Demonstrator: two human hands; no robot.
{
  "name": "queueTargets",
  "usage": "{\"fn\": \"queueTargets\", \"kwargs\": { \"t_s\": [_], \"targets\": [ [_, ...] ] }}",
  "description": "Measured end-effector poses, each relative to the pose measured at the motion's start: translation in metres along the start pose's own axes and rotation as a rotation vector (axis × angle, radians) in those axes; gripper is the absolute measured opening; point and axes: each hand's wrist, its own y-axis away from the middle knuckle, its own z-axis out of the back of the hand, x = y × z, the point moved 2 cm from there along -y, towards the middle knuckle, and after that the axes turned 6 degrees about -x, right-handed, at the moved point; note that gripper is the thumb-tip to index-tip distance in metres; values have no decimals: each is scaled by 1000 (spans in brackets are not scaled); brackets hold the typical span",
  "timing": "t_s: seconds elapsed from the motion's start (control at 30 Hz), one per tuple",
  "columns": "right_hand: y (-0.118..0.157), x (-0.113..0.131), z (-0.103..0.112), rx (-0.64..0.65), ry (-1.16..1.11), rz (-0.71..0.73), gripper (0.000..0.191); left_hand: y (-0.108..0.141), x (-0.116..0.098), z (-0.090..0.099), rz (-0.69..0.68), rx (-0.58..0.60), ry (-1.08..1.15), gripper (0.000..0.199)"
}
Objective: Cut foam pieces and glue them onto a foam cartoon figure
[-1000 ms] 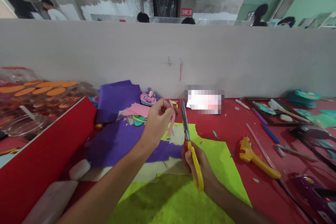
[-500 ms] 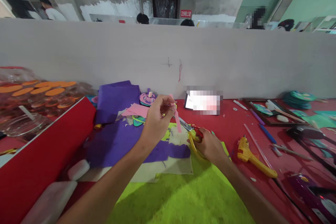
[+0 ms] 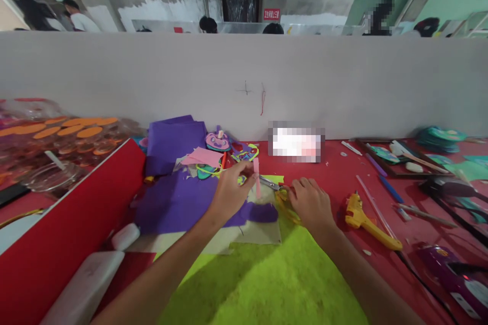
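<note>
My left hand (image 3: 233,188) pinches a narrow pink strip (image 3: 256,185) upright between thumb and fingertips. To its right, a pair of scissors (image 3: 280,194) with yellow and red handles lies low, blades pointing at the strip. My right hand (image 3: 311,202) is at those handles, fingers bent downward and partly hiding them. Beneath both hands spread purple felt (image 3: 179,203), a pale sheet (image 3: 263,236) and a yellow-green cloth (image 3: 274,284). Further pink pieces (image 3: 206,156) rest on the purple felt, left of my left hand.
A yellow glue gun (image 3: 371,226) with a cord lies on the red table at right, near pens (image 3: 391,190) and a dark tray (image 3: 404,162). A lit phone screen (image 3: 296,143) leans against the grey partition (image 3: 171,76). A red board (image 3: 76,223) borders the left side.
My left hand has come down with the pink strip, closer to the felt. The scissors and my right hand have sunk lower, and the right hand has shifted slightly right.
</note>
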Motion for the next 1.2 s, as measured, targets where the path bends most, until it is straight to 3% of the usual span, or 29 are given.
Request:
{"fn": "queueTargets", "kwargs": {
  "t_s": [0.1, 0.2, 0.33, 0.47, 0.57, 0.7, 0.77, 0.9, 0.97, 1.07, 1.2],
  "targets": [
    [5, 18, 2, -34, -435, 61, 28, 18, 9, -6, 37, 40, -30, 10],
    [14, 39, -3, 143, -863, 58, 25, 31, 10, -17, 31, 97, 3, 11],
    [22, 51, -14, 186, -943, -57, 23, 39, 15, -27, 38, 120, 26, 13],
    [19, 49, -14, 161, -991, -44, 22, 40, 33, -24, 46, 105, 37, 16],
    [11, 36, 0, -17, -877, -36, 27, 36, 47, -21, 66, 67, 61, 20],
    [9, -7, 33, -247, -556, -103, 27, 26, 57, -24, 76, 63, 76, 20],
    [21, -32, 46, -231, -229, -114, 27, 22, 60, -28, 80, 75, 83, 17],
    [66, -78, 54, -1, 329, -266, 33, 21, 65, -29, 107, 67, 102, 13],
    [85, -92, 51, 28, 391, -298, 45, 22, 67, -27, 128, 55, 112, 12],
    [101, -106, 46, -44, 300, -287, 61, 24, 69, -25, 157, 47, 127, 15],
    [108, -123, 45, -141, 281, -319, 59, 23, 70, -25, 178, 39, 130, 16]
  ]
}}
